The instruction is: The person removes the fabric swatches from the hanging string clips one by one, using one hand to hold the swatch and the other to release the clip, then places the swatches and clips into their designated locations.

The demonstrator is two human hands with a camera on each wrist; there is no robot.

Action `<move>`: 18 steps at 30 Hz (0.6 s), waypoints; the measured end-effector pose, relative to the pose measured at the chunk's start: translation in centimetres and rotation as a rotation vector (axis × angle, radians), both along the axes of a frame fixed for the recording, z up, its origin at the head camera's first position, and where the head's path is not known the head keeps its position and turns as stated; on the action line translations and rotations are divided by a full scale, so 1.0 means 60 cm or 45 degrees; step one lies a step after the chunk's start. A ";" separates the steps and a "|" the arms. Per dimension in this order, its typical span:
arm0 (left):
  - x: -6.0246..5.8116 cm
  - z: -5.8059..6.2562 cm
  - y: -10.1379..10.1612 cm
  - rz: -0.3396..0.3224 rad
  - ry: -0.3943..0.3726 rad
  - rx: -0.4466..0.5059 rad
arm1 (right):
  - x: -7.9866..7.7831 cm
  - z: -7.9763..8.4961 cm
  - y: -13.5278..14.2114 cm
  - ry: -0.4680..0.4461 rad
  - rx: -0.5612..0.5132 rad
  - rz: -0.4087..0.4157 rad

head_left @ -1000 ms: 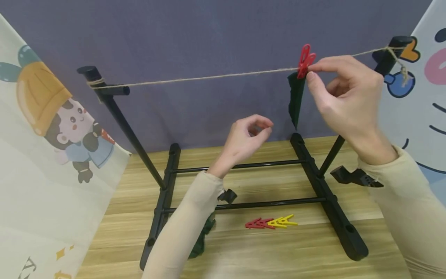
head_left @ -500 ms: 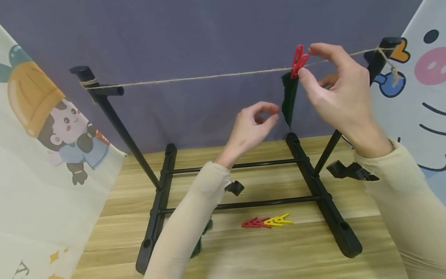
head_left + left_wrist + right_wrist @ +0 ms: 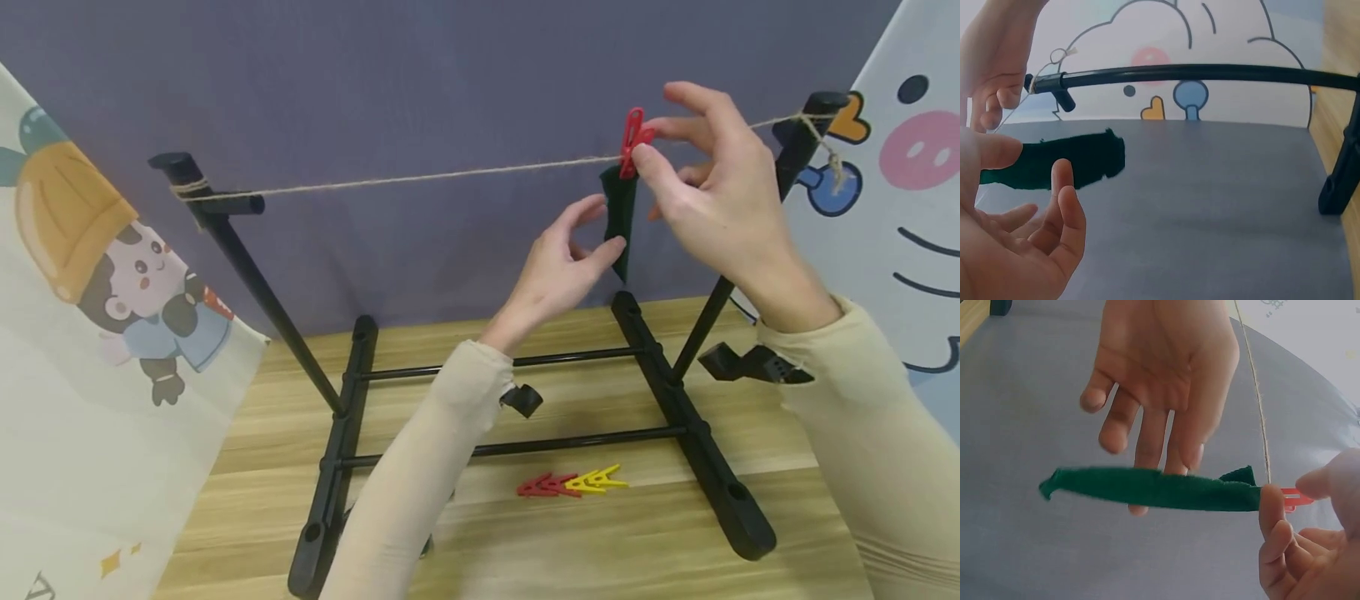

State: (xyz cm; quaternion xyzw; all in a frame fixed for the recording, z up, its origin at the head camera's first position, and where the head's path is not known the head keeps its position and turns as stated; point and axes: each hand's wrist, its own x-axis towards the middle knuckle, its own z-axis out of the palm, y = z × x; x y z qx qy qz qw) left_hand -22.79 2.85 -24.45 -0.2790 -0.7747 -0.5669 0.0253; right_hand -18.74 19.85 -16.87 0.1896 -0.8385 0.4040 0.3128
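Observation:
Near the right end of the string (image 3: 420, 177), a red clothespin (image 3: 633, 137) holds a narrow dark green cloth (image 3: 619, 208) that hangs down. My right hand (image 3: 723, 187) is at the clothespin, thumb and a fingertip on it and the index finger raised. My left hand (image 3: 558, 271) reaches up beside the cloth from the left. In the left wrist view the cloth (image 3: 1094, 159) passes between its thumb and its loosely bent fingers. From the right wrist view, the left hand's nearly straight fingers (image 3: 1150, 437) show behind the cloth.
A black rack frame (image 3: 671, 404) with two posts carries the string. On the wooden table (image 3: 585, 550) lie red clothespins (image 3: 547, 485) and yellow clothespins (image 3: 597, 479) in a row. Behind stands a grey-blue backdrop (image 3: 420, 258), with cartoon panels at both sides.
My left hand has moved up and right to the hanging cloth. My right hand's fingers came off the clothespin, spread, and are back at it. The view has shifted slightly.

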 end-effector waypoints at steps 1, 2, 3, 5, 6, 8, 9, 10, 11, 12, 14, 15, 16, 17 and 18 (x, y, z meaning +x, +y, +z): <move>0.000 0.000 0.003 -0.012 -0.016 0.011 | 0.000 0.000 0.000 0.002 0.005 0.003; 0.000 0.000 0.006 -0.021 -0.031 0.024 | -0.001 0.001 -0.001 0.006 0.010 0.008; 0.000 0.000 0.009 -0.033 -0.041 0.041 | -0.001 0.001 -0.002 0.011 0.020 0.009; 0.000 0.002 0.012 -0.050 -0.066 0.070 | -0.002 0.003 -0.004 0.024 0.032 0.011; 0.000 0.003 0.014 -0.056 -0.072 0.089 | -0.002 0.004 -0.005 0.028 0.035 0.008; -0.001 0.005 0.016 -0.058 -0.084 0.138 | -0.002 0.005 -0.006 0.030 0.039 -0.005; -0.003 0.006 0.018 -0.050 -0.082 0.164 | -0.002 0.005 -0.006 0.025 0.037 -0.011; -0.004 0.006 0.018 -0.036 -0.074 0.187 | -0.002 0.006 -0.006 0.018 0.034 -0.015; -0.005 0.007 0.019 -0.026 -0.063 0.216 | -0.002 0.007 -0.006 0.009 0.026 -0.016; -0.007 0.008 0.019 -0.013 -0.049 0.238 | -0.002 0.007 -0.006 0.001 0.022 -0.018; -0.009 0.010 0.020 0.019 -0.022 0.261 | -0.002 0.009 -0.005 0.000 0.024 -0.022; -0.010 0.011 0.020 0.033 -0.006 0.260 | -0.002 0.009 -0.004 0.003 0.027 -0.021; -0.011 0.012 0.020 0.041 0.010 0.261 | -0.001 0.009 -0.003 0.006 0.036 -0.022; -0.011 0.012 0.021 0.046 0.024 0.261 | -0.001 0.010 -0.002 0.010 0.046 -0.022; -0.012 0.012 0.021 0.054 0.035 0.252 | -0.001 0.010 0.000 0.017 0.061 -0.026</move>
